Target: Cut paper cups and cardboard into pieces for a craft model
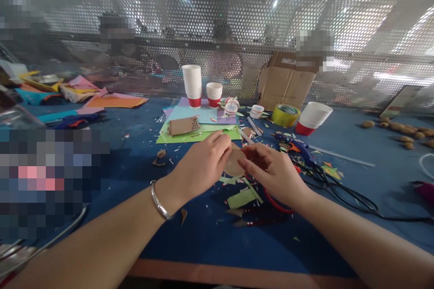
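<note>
A round, flat brown cardboard disc is held between my two hands over the blue table. My left hand, with a silver bangle at the wrist, is closed on the disc's left edge; its fingertips are partly hidden. From the other side, my right hand grips the disc with thumb and curled fingers. Below the hands lie strips of green paper and small snips with pointed blades. A red loop handle shows partly under my right hand.
Behind the disc are coloured paper sheets, a piece of corrugated cardboard and stacked paper cups. To the right are yellow tape, tilted cups and a blue glue gun with a trailing black cable. A perforated metal screen stands behind.
</note>
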